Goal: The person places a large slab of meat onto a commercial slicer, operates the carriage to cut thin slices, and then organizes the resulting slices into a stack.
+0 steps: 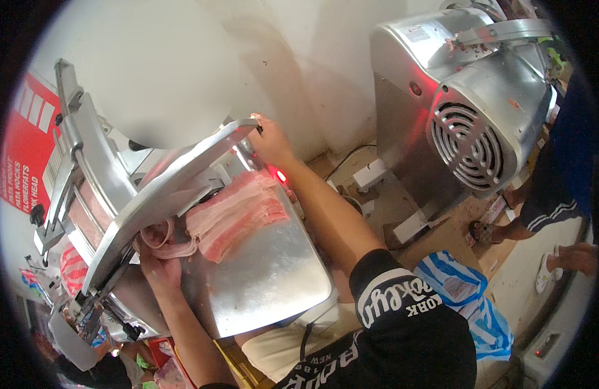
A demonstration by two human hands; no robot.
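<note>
A metal meat slicer point(163, 178) stands in front of me, its long curved plate running diagonally between my hands. My left hand point(160, 267) is under the lower part of this plate, with fingers closed on a thin slice of pork belly point(158, 235); part of the fingers is hidden by the meat. Several more slices lie in an overlapping pile point(238, 217) on the slicer's shiny tray point(273, 279). At the plate's upper right end, my right hand point(268, 137) grips the slicer's edge. Behind the plate, a block of pork point(90, 214) sits on the carriage.
A large stainless steel machine point(409, 129) with a round slotted vent stands at the right, bits of meat on its top. A blue-and-white striped bag point(471, 305) lies right of my sleeve. Other people's legs point(513, 227) show at the far right. A red sign point(30, 142) hangs left.
</note>
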